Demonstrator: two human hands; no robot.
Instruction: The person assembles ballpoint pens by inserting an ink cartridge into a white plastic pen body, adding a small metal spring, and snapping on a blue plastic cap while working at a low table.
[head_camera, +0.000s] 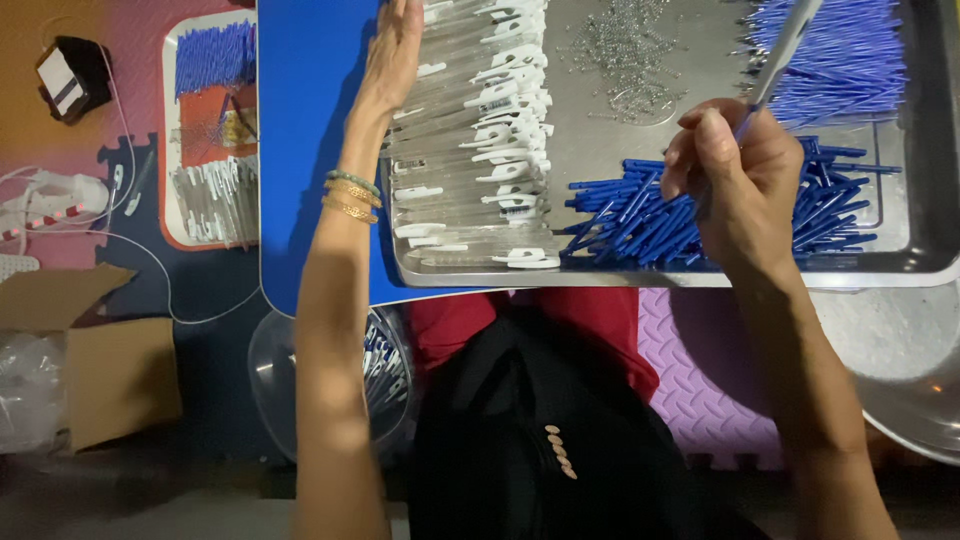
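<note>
My left hand (393, 48) lies flat on a row of clear pen barrels with white clips (480, 140) at the left of a metal tray (700, 278); bangles circle that wrist. My right hand (735, 175) is closed on a clear pen barrel (785, 45) with a blue refill inside, held tilted above a heap of dark blue pen parts (640, 215). Thin blue refills (840, 55) are piled at the tray's far right. Small metal springs (625, 50) are scattered in the tray's middle.
The tray rests on a blue board (310, 130). A second tray (210, 130) with the same parts lies on the floor to the left. A clear bowl (385, 375) with finished pens sits below the board, a cardboard box (100, 370) at lower left, a metal bowl (905, 370) at right.
</note>
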